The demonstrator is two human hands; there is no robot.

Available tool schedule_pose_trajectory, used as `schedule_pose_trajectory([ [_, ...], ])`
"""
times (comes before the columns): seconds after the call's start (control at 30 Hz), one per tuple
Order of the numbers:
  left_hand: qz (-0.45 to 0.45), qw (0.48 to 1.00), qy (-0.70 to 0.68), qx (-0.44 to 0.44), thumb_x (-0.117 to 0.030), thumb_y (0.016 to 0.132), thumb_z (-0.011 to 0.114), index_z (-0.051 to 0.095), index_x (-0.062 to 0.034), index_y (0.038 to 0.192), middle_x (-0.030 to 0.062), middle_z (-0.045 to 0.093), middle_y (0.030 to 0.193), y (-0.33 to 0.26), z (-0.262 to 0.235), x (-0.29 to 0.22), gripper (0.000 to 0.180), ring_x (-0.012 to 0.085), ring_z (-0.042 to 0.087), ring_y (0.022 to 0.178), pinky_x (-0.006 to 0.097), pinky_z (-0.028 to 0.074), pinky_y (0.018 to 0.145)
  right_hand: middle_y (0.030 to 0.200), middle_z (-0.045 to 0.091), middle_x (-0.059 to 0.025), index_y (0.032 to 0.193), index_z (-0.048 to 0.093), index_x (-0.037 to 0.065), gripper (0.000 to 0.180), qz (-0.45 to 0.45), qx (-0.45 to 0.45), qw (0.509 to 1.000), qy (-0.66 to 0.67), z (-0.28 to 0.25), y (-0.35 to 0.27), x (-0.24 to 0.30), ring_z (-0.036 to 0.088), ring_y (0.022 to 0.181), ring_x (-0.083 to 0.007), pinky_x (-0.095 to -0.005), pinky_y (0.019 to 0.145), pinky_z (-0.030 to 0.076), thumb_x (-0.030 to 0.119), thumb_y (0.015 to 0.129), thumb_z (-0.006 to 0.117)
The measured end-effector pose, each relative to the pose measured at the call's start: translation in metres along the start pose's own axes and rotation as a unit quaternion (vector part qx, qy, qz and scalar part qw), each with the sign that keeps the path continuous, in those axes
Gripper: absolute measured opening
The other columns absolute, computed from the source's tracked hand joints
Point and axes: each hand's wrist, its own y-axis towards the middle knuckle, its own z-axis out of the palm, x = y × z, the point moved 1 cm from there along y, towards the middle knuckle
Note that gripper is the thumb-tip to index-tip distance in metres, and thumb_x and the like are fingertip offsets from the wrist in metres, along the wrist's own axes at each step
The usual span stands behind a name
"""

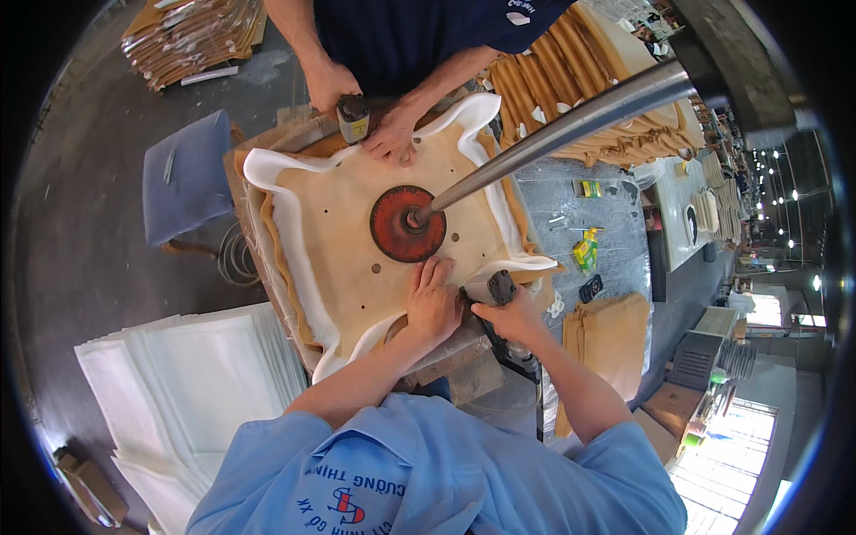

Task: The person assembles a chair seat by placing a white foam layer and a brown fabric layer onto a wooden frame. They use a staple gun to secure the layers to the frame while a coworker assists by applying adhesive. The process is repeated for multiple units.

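A pale wooden seat board (339,209) lies underside up, with white padding (299,241) and a tan cover (278,254) spreading past its edges. My left hand (434,301) rests on the near edge of the board, fingers stretched toward the middle. Beside it, my right hand (513,318) is wrapped round a staple gun (490,287) at the board's near right corner. A red round press plate (392,218) on a metal rod (544,138) bears on the board's centre. Across from me, a co-worker's hand (332,85) grips another staple gun (354,118); their other hand (394,134) touches the far edge.
White padding sheets (196,366) stand at the near left, beyond them a blue plastic-covered seat (185,178). Stacked tan covers (571,85) fill the far right. A plastic-wrapped table (553,201) at the right carries small yellow-green packs (586,250) and brown sheets (606,343).
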Motion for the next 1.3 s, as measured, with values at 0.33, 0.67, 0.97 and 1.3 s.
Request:
schedule_pose_trajectory([
  [0.33,-0.007,1.0,0.011,0.003,-0.024,0.086,0.073,0.08,-0.0061,0.087,0.0124,0.054,0.148,-0.005,-0.009,0.006,0.019,0.0358,0.038,0.149,0.058,0.021,0.128,0.07,0.07,-0.0049,0.102,0.074,-0.001,0.033,0.064,0.073,0.994,0.049,-0.007,-0.018,0.015,0.065,0.055,-0.0116,-0.0313,0.052,0.051,0.027,0.088,0.086],
  [0.67,-0.005,1.0,0.021,-0.013,-0.025,0.086,0.075,0.08,-0.006,0.087,0.0123,0.055,0.148,-0.017,-0.016,0.004,0.019,0.0375,0.037,0.149,0.061,0.021,0.127,0.07,0.071,-0.0061,0.106,0.075,0.0,0.041,0.007,0.025,1.0,0.016,0.006,-0.005,0.003,0.066,0.054,-0.0154,-0.0331,0.055,0.053,0.034,0.086,0.088],
  [0.97,-0.023,0.999,0.0,0.027,-0.024,0.086,0.075,0.08,-0.0058,0.091,0.0098,0.054,0.148,-0.008,-0.019,0.009,0.02,0.0374,0.036,0.149,0.062,0.017,0.129,0.061,0.063,-0.0013,0.09,0.071,0.0,0.027,0.041,0.046,0.997,0.042,0.008,-0.02,0.027,0.059,0.05,-0.0115,-0.032,0.047,0.046,0.023,0.09,0.084],
  [1.3,-0.019,0.999,0.03,0.015,-0.027,0.089,0.075,0.079,-0.0097,0.095,0.0096,0.051,0.15,-0.022,-0.025,0.017,0.019,0.039,0.035,0.149,0.066,0.015,0.129,0.064,0.064,-0.0016,0.092,0.07,0.0,0.028,0.035,0.058,0.996,0.058,0.008,-0.027,0.035,0.06,0.051,-0.012,-0.0317,0.049,0.047,0.025,0.091,0.084],
])
